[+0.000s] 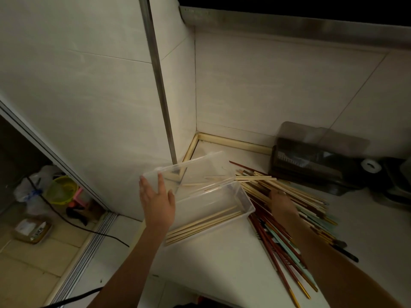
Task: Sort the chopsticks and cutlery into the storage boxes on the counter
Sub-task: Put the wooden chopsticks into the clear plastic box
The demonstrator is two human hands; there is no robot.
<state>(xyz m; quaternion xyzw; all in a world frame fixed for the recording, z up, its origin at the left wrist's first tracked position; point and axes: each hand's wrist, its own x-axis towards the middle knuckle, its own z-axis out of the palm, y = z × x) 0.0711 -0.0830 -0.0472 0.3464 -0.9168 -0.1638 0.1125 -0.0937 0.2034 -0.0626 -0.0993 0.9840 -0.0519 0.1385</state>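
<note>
My left grip (157, 197) flat and wide against the clear box's (213, 210) lid (189, 172), right grip (282, 202) on the chopstick pile (289, 218) at 3 o'clock, closure unclear, pale chopsticks (204, 225) inside box on counter (222, 263)

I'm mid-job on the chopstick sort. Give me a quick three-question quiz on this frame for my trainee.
1. True or false: the clear box already holds a few pale wooden chopsticks.
2. Which hand rests on the chopstick pile: A) left hand, B) right hand, C) neither?
3. Fill in: the left hand's fingers are straight and touch the box's clear ____.

Key: 1 true. 2 B; whether it grips any sticks cannot be told. 3 lid, which stands open.
</note>
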